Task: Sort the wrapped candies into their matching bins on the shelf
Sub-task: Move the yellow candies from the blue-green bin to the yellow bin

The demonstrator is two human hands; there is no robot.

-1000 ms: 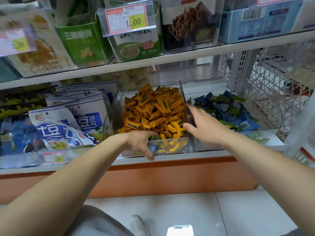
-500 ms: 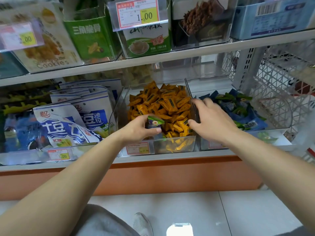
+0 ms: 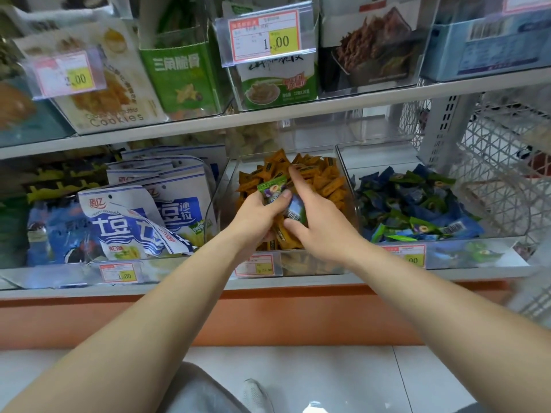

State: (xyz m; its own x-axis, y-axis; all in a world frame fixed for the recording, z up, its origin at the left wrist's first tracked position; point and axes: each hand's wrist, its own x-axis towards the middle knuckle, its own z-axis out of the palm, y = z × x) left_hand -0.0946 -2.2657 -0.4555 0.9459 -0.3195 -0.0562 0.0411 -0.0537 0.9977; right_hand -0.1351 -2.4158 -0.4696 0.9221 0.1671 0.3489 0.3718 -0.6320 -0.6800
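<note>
A clear bin (image 3: pixel 351 186) on the lower shelf is heaped with orange wrapped candies (image 3: pixel 325 180). The bin to its right (image 3: pixel 492 234) is filled with blue and green wrapped candies (image 3: pixel 414 204). Both hands meet over the orange bin. My left hand (image 3: pixel 256 216) grips a green wrapped candy (image 3: pixel 272 186) between thumb and fingers. My right hand (image 3: pixel 319 222) pinches a blue and green wrapped candy (image 3: pixel 295 208) right beside it, index finger stretched out over the orange pile.
Blue and white snack bags (image 3: pixel 143 222) stand left of the orange bin. The upper shelf (image 3: pixel 298 114) carries snack boxes and price tags (image 3: pixel 268 34) close above the bins. A white wire rack (image 3: pixel 501 162) stands at the right. Floor tiles lie below.
My left hand lifted a green candy out of the orange bin. My right hand left the bin divider, moved left to meet it and now pinches a blue and green candy.
</note>
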